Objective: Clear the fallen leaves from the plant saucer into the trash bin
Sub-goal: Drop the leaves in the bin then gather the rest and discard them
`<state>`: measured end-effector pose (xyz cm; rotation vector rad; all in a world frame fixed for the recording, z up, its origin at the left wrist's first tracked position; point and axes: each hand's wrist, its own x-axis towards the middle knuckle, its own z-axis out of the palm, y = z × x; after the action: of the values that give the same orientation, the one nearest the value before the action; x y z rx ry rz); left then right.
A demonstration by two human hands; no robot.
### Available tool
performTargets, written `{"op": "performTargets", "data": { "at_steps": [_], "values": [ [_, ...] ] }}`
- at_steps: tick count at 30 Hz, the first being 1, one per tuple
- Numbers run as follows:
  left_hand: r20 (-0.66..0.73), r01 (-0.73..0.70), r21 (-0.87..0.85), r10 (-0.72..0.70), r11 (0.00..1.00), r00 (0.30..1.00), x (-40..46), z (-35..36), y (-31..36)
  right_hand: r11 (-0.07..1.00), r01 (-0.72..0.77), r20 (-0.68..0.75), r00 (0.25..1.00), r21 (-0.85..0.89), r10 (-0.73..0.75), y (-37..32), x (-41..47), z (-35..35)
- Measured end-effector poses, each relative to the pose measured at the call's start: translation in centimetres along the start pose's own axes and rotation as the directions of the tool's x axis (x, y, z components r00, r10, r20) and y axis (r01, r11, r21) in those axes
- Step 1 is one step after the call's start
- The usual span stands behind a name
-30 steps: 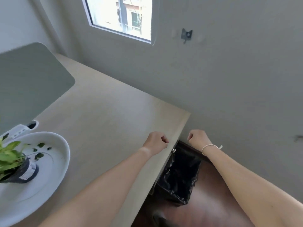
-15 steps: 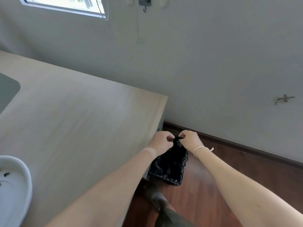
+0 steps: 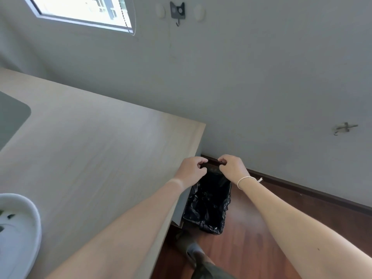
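Overhead, a person's two bare hands meet above the bin [image 3: 209,202], a black-lined container standing on the wooden floor [image 3: 261,238] just beside the bench [image 3: 90,158] corner and near the wall. Left hand [image 3: 191,171] and right hand [image 3: 231,168] hang close together over the bin's far rim, fingers curled and pinched toward each other; whether either grip is grasping leaf scraps or is merely clenched cannot be told, as nothing shows clearly between the fingertips. A thin white band [image 3: 246,181] circles the right wrist. Well apart from the bin, at the bench's left edge, part of the white saucer [image 3: 30,228] shows, with a few small dark leaf bits [image 3: 10,216] lying on it. A grey-green mat [image 3: 10,117] lies farther back on the bench. On the wall above, a dark hook [image 3: 177,12] hangs to the right of the bright window [image 3: 80,9]. A foot shows on the floor below the bin.
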<state>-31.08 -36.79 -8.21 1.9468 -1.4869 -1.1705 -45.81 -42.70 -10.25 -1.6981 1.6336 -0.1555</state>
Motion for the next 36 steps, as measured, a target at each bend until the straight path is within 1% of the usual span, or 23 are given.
{"op": "performTargets", "data": {
  "at_steps": [5, 6, 10, 12, 15, 19, 22, 25, 28, 31, 33, 36],
  "values": [
    [-0.13, 0.03, -0.057, -0.037, 0.998, 0.991, -2.2, -4.4, -0.8, 0.993, 0.119, 0.003, 0.993, -0.023, -0.119, -4.5, -0.3, 0.0],
    [-0.139, 0.043, -0.057, -0.05, 0.997, 0.989, -2.4, -4.7, -0.9, 0.992, 0.121, 0.004, 0.993, -0.02, -0.121, -4.9, -0.2, 0.0],
    [-0.302, 0.114, -0.114, -0.144, 0.987, 0.942, -6.4, -9.4, -3.8, 0.96, 0.269, 0.08, 0.961, -0.071, -0.263, -11.0, -0.8, 2.4],
    [-0.374, 0.167, -0.152, -0.213, 0.974, 0.903, -8.7, -11.6, -5.9, 0.929, 0.357, 0.112, 0.932, -0.099, -0.346, -14.1, -1.7, 4.2],
    [-0.487, 0.246, -0.233, -0.332, 0.941, 0.808, -13.7, -14.7, -9.3, 0.871, 0.481, 0.187, 0.869, -0.101, -0.458, -18.8, -3.7, 7.9],
    [-0.563, 0.32, -0.336, -0.461, 0.886, 0.686, -20.3, -16.7, -13.4, 0.803, 0.592, 0.309, 0.779, -0.073, -0.546, -23.3, -6.8, 13.2],
    [-0.605, 0.369, -0.433, -0.569, 0.822, 0.557, -25.7, -17.0, -16.4, 0.747, 0.663, 0.416, 0.692, -0.043, -0.59, -26.3, -9.9, 17.6],
    [-0.609, 0.377, -0.555, -0.671, 0.741, 0.422, -30.9, -16.3, -18.9, 0.699, 0.714, 0.521, 0.608, -0.03, -0.599, -28.2, -13.1, 21.8],
    [-0.607, 0.393, -0.625, -0.736, 0.675, 0.299, -34.7, -15.5, -20.7, 0.702, 0.712, 0.564, 0.588, -0.022, -0.579, -29.0, -15.6, 24.8],
    [-0.601, 0.396, -0.674, -0.775, 0.623, 0.196, -37.2, -15.3, -22.1, 0.756, 0.653, 0.589, 0.595, 0.042, -0.546, -28.9, -16.8, 26.7],
    [-0.591, 0.393, -0.7, -0.793, 0.596, 0.149, -38.3, -15.3, -22.9, 0.794, 0.602, 0.592, 0.61, 0.085, -0.526, -28.8, -17.0, 27.7],
    [-0.573, 0.389, -0.729, -0.813, 0.564, 0.105, -39.2, -15.4, -23.6, 0.838, 0.518, 0.583, 0.633, 0.169, -0.509, -28.7, -17.1, 28.8]
  ]
}}
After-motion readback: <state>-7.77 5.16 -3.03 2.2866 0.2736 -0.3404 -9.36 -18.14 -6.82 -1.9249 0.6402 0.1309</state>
